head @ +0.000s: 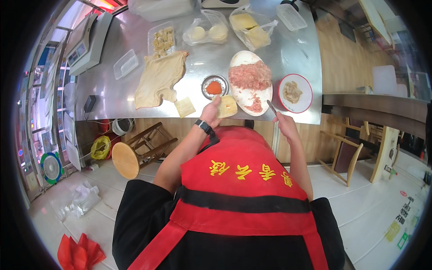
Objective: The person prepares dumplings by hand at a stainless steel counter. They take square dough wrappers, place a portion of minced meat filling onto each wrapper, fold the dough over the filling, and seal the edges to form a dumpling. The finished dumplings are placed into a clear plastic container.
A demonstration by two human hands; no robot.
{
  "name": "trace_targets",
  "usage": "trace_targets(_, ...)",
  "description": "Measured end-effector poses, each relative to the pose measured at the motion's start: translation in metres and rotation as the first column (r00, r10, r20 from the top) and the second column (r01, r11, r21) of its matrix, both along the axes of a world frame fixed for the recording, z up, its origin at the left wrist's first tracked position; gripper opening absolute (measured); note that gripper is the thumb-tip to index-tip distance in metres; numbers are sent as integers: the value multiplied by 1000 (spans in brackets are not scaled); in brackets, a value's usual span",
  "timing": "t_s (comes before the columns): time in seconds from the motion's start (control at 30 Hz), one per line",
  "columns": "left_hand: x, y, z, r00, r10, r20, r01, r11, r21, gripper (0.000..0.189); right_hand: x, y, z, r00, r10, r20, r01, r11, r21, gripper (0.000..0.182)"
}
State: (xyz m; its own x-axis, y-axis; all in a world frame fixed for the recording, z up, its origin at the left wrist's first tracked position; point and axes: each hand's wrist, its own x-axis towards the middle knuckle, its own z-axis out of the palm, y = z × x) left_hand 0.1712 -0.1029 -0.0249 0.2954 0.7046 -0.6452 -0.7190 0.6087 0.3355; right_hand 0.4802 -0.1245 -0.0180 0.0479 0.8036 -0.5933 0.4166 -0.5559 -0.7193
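My left hand (211, 113) holds a square yellow dough wrapper (227, 107) at the table's front edge; a small smear shows on the wrapper. My right hand (286, 125) grips a thin metal utensil (271, 107), its tip over the rim of an oval white plate (240, 98). Pink minced meat (250, 76) covers the plate's middle, with a smaller clump towards me. Left of the plate, a round metal dish (205, 91) contains an orange-red heap (214, 88). A red-rimmed bowl (307, 101) on the right holds pale, shrimp-like pieces (292, 92). Another wrapper (185, 107) lies left of my left hand.
A beige cloth (158, 81) lies on the steel table (111, 91). Behind are a plastic tray of wrapped dumplings (163, 38), bagged round wrappers (217, 32), bagged square wrappers (244, 22) and a plastic container (291, 17). A scale (91, 44) stands far left, a wooden stool (125, 160) below.
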Motion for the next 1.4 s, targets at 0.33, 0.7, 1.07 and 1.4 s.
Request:
trace_targets(0.33, 40, 2, -2, 996, -89, -27, 89, 996, 6, 44, 67, 57, -21, 894, 121, 431, -121, 992, -29, 54)
trace_targets(0.7, 180, 34, -39, 955, -56, -290, 31, 995, -93, 38, 60, 62, -7, 794, 191, 577, -194, 979, -58, 53)
trace_targets(1.07, 202, 27, -57, 956, -7, -294, -45, 984, -171, 37, 100, 66, 6, 874, 185, 450, -189, 981, -37, 51)
trace_targets(1.4, 215, 32, -74, 991, 38, -125, -59, 984, -170, 33, 60, 60, 13, 762, 329, 558, -300, 943, -146, 53)
